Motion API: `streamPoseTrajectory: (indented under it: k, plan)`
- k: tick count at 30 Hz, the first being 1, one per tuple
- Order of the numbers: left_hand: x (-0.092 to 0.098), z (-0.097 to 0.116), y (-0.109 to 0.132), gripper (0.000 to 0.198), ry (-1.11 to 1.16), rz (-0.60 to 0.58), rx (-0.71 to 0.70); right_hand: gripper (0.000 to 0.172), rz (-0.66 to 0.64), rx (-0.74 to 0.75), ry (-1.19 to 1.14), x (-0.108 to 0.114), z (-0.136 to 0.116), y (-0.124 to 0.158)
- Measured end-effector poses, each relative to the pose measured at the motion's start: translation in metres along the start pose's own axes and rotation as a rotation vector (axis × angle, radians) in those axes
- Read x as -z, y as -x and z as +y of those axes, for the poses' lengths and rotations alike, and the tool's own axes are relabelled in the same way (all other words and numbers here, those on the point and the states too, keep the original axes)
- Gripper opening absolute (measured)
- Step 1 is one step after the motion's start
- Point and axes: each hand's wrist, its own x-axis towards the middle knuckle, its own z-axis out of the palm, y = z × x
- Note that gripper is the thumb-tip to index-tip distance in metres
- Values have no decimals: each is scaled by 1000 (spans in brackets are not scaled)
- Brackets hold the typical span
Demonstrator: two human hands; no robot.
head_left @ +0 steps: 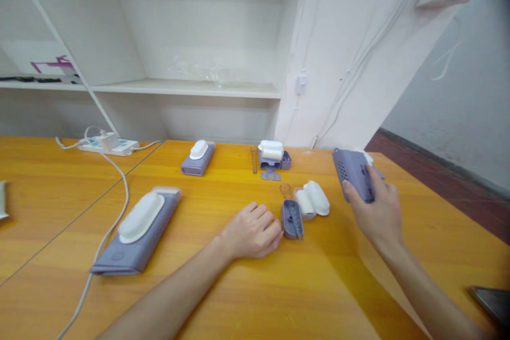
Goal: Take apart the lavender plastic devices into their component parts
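Right hand (376, 211) clamps its fingers round the lilac perforated plastic casing (352, 171); left hand (252, 231), fingers loosely curled, touches the small lilac oblong tray (292, 219), which would be better pinned flat.

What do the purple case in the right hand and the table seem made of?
The purple case in the right hand looks like matte moulded plastic: even colour, small holes. The table looks like varnished wood or laminate: orange grain, soft sheen.

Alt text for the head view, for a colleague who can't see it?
The right hand grips a purple perforated plastic housing at the right of an orange wooden table, while the left hand rests beside a small purple oval tray and two white oval plastic caps. A long purple device with a white oval top lies farther left.
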Motion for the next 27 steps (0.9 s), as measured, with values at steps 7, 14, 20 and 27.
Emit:
streamPoseTrajectory:
  k: [7,14,20,27]
  plan:
    - [-4,0,3,20,20,-10,55,74,-207,-60,399,9,54,5]
    - [-3,0,2,22,16,6,71,76,-241,-91,541,23,83,17]
    - [-4,-1,2,22,17,7,76,74,-336,-165,526,26,88,14]
    - [-3,0,2,24,18,9,81,69,-338,-161,522,22,111,11]
